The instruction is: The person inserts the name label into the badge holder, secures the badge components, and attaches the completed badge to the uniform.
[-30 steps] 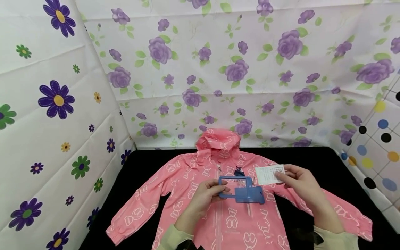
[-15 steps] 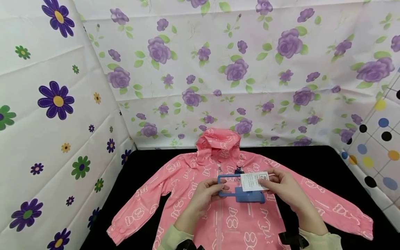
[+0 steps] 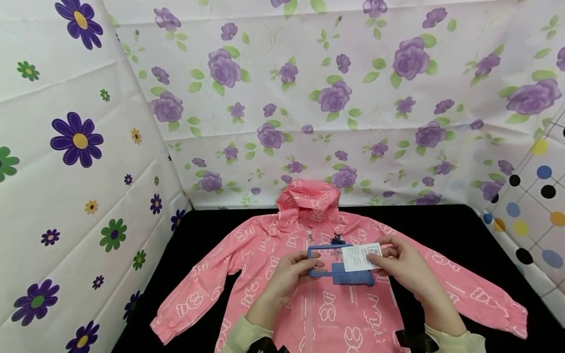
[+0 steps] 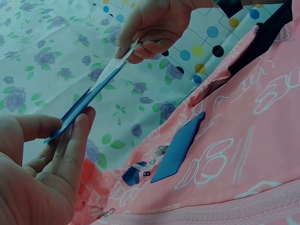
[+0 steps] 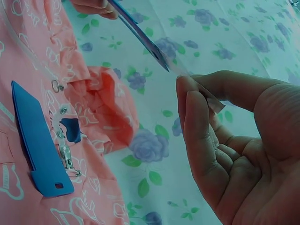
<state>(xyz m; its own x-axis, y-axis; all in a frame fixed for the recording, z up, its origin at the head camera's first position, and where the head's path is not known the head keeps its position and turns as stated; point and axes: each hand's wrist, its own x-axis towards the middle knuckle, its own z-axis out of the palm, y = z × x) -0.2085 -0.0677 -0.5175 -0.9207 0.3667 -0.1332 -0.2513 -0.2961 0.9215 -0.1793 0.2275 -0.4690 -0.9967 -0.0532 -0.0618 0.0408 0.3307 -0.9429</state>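
Observation:
My left hand [image 3: 287,274] pinches one end of a blue rectangular card-holder frame [image 4: 101,83] between thumb and fingers. A white printed card [image 3: 356,258] is pinched by its right end in my right hand [image 3: 405,264]. In the head view the card overlaps the frame's right part; in the left wrist view it lies along the frame, its outer end sticking out past it. The matching flat blue holder piece [image 5: 40,140], with a small slot at one end, lies below on the pink jacket [image 3: 326,314]. Beside it is a metal clip [image 5: 68,157].
The hooded jacket is spread over a black table surface [image 3: 212,230], its sleeves out to both sides. A purple-rose curtain [image 3: 282,108] stands behind, a flowered sheet [image 3: 79,196] at the left and a dotted sheet [image 3: 529,220] at the right.
My right hand has carried the card left, from beside the frame to over its right part. In the last half second it barely moves. My left hand keeps its place with the frame.

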